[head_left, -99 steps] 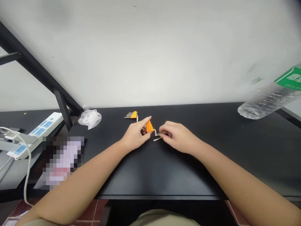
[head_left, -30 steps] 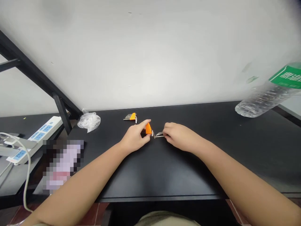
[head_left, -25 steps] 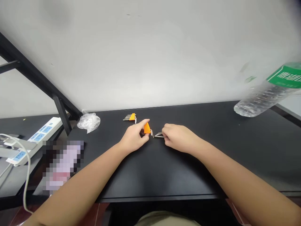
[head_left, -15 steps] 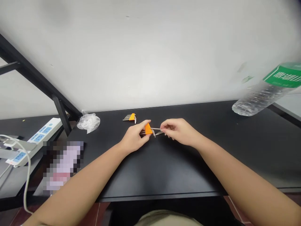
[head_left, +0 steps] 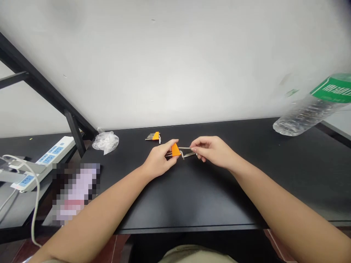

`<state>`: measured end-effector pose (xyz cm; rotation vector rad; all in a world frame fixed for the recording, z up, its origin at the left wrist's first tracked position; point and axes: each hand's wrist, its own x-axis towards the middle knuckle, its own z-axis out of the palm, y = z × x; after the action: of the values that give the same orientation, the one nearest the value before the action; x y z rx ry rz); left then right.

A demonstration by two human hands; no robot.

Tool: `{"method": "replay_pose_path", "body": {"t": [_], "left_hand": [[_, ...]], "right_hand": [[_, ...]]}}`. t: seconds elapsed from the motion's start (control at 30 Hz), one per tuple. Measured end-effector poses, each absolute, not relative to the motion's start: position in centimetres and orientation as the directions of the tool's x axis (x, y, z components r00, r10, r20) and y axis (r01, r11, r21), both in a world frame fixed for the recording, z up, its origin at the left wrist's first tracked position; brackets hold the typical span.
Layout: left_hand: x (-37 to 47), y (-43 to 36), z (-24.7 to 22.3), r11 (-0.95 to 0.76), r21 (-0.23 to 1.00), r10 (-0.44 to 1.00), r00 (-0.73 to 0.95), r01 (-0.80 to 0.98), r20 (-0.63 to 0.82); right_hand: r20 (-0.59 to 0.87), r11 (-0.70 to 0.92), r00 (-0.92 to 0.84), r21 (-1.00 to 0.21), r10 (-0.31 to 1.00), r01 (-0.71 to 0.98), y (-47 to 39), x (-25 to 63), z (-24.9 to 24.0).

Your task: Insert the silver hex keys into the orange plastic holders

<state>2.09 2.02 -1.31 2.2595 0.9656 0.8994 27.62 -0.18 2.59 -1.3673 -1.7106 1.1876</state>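
Your left hand (head_left: 159, 161) grips the orange holder (head_left: 175, 149), your right hand (head_left: 215, 150) a key (head_left: 185, 148) at its edge, likely inserting: align straight.

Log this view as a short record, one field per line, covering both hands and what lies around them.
Left hand: grips an orange holder with metal keys in it
Right hand: fingers pinch a thin metal key, its far end at the holder; whether it is inserted, cannot tell
By right hand: more thin keys
Beyond left hand: second orange holder, with keys
Surface: black desk
Far left of desk: crumpled clear plastic bag
Right edge of view: clear bottle, green label
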Motion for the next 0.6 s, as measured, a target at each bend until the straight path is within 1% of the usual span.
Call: {"method": "replay_pose_path", "body": {"t": [0.2,0.3,0.37,0.43,0.5,0.6], "left_hand": [[2.1,1.8,-1.2,-0.633,0.655,0.748,0.544,0.413,0.380],[2.0,2.0,-1.3,-0.644,0.632,0.741,0.560,0.432,0.372],[1.9,2.2,-1.3,-0.640,0.634,0.741,0.568,0.434,0.358],[1.8,2.4,-1.4,-0.634,0.649,0.738,0.580,0.421,0.346],[1.9,2.4,-1.4,-0.642,0.657,0.720,0.606,0.395,0.339],[2.2,2.3,-1.5,-0.664,0.631,0.695,0.642,0.401,0.324]], "right_hand": [[-0.075,0.046,-0.281,-0.915,0.957,0.400,-0.3,27.7,3.1],[-0.095,0.015,-0.259,-0.919,0.961,0.393,-0.2,27.7,2.9],[-0.106,-0.029,-0.221,-0.944,0.969,0.328,0.0,27.5,2.4],[-0.137,-0.095,-0.207,-0.975,0.969,0.202,0.4,27.3,1.7],[-0.197,-0.184,-0.239,-0.980,0.951,0.077,0.7,26.8,1.1],[-0.256,-0.269,-0.314,-0.963,0.914,0.002,0.7,25.7,0.5]]}}
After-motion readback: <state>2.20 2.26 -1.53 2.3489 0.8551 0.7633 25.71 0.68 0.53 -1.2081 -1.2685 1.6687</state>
